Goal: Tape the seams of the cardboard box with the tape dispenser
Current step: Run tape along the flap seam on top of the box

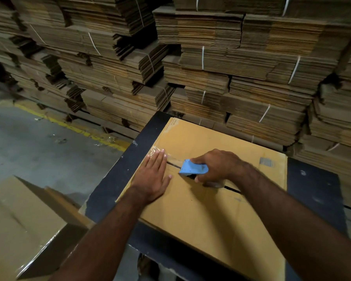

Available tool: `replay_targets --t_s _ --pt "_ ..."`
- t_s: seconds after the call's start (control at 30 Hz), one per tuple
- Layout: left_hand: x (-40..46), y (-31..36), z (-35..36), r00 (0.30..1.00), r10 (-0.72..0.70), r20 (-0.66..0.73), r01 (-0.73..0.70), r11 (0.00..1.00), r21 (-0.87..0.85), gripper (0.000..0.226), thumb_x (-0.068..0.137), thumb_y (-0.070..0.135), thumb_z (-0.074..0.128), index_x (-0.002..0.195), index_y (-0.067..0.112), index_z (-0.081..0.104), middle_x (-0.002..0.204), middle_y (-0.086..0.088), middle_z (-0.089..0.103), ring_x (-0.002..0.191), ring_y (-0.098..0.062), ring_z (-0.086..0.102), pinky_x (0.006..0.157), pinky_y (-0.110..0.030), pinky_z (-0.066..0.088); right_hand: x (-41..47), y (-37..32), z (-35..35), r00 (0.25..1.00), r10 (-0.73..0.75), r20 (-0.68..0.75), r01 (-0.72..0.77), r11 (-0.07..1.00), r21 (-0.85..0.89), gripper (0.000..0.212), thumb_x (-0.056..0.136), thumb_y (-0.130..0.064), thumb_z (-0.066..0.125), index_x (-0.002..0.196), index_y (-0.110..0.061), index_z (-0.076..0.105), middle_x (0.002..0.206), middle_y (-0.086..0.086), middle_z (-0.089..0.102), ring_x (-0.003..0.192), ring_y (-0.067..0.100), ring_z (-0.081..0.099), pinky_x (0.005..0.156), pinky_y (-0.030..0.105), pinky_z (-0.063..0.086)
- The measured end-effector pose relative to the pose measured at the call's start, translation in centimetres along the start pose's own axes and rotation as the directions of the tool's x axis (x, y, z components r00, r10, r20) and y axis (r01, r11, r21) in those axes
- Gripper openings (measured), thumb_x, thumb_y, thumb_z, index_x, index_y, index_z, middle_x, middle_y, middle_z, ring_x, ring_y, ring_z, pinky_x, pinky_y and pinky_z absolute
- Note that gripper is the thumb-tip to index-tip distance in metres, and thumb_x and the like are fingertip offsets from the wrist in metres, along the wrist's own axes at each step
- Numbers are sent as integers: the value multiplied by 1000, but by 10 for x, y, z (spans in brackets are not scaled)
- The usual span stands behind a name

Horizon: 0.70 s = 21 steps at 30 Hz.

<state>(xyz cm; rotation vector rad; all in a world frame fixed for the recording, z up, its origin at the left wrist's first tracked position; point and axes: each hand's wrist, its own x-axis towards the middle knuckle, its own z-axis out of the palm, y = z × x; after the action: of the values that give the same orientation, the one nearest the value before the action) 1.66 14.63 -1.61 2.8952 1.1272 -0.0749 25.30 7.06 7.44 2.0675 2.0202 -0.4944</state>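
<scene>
- Head view: the cardboard box (207, 199) lies with its closed flaps upward on a dark table (118, 175), and its centre seam (232, 189) runs across the top as a dark slit.
- The left hand (153, 177) lies flat on the box, fingers straight and together, pressing down the start of the clear tape (157, 152) at the seam's left end, near the box edge.
- The right hand (217, 168) is curled round the blue tape dispenser (193, 167), which sits on the seam just right of the left hand; the roll itself is mostly hidden under the palm.
- Only a short stretch of seam beside the left hand looks taped; the slit to the right of the dispenser is bare, so the pass seems barely begun.
- Risk: if the left hand lifts too soon, the pull could peel the tape's start off the box.
- Risk: the flaps show a gap, so a pull drifting off the seam would leave part of it open or wrinkle the tape.
- Beyond the box stand strapped stacks of flat cardboard (211, 63); another box (24, 230) sits below its left side.
</scene>
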Motion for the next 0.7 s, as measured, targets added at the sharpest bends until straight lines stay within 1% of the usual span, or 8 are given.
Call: replay_targets --t_s 0.13,0.23,0.3,0.37,0.43,0.6,0.63,0.7 --pt "-7 7 1 996 79 37 -79 997 2 78 96 58 1 155 7 -2 164 -12 -6 151 -23 -8 123 -42 6 -2 -1 2 1000 5 -6 -5 1000 -4 77 78 -66 63 147 -44 37 135 -3 55 119 20 51 80 34 42" --pt "-14 6 5 985 171 34 -170 985 -19 78 98 60 5 156 8 3 164 -12 -2 151 -20 -7 123 -41 8 -2 0 3 1000 -3 -8 3 1000 -7 77 79 -66 63 147 -43 36 133 -3 56 117 20 52 80 34 44" --pt "-18 4 7 982 185 24 -184 982 -30 78 99 61 7 156 8 4 164 -9 -3 152 -19 -6 123 -40 7 -2 0 3 1000 -6 -6 6 1000 1 77 79 -65 63 147 -43 36 133 -3 56 116 20 52 80 35 44" --pt "-18 3 7 990 144 -1 -144 989 -43 79 99 61 9 156 8 0 164 -8 -7 151 -18 -8 123 -38 5 -2 0 3 1000 -4 -10 4 1000 3 77 79 -65 64 147 -44 35 132 -3 56 116 19 51 79 34 43" --pt "-13 2 6 998 67 -13 -68 996 -58 80 98 61 12 156 7 -2 163 -9 -7 151 -20 -8 124 -38 5 0 -1 4 1000 0 -8 0 1000 0 77 79 -64 64 147 -44 35 131 -3 56 116 20 51 77 33 41" --pt "7 -11 3 999 10 -36 -9 999 41 78 97 56 15 153 2 22 162 -16 18 151 -26 12 122 -44 12 13 -8 2 1000 28 7 -28 1000 8 79 79 -61 66 149 -41 33 132 0 54 117 22 51 80 35 43" --pt "10 -15 2 999 4 -43 -3 999 43 77 97 55 16 153 2 23 161 -16 19 151 -26 13 122 -44 12 16 -9 1 999 33 9 -33 999 6 79 79 -60 66 149 -41 33 132 0 54 118 22 51 81 35 43" --pt "16 -17 0 999 16 -45 -15 999 29 77 97 56 18 154 5 17 163 -15 13 151 -25 7 123 -44 10 20 -9 -3 999 39 6 -39 999 14 79 80 -60 66 149 -41 34 134 0 54 119 22 50 83 35 43"
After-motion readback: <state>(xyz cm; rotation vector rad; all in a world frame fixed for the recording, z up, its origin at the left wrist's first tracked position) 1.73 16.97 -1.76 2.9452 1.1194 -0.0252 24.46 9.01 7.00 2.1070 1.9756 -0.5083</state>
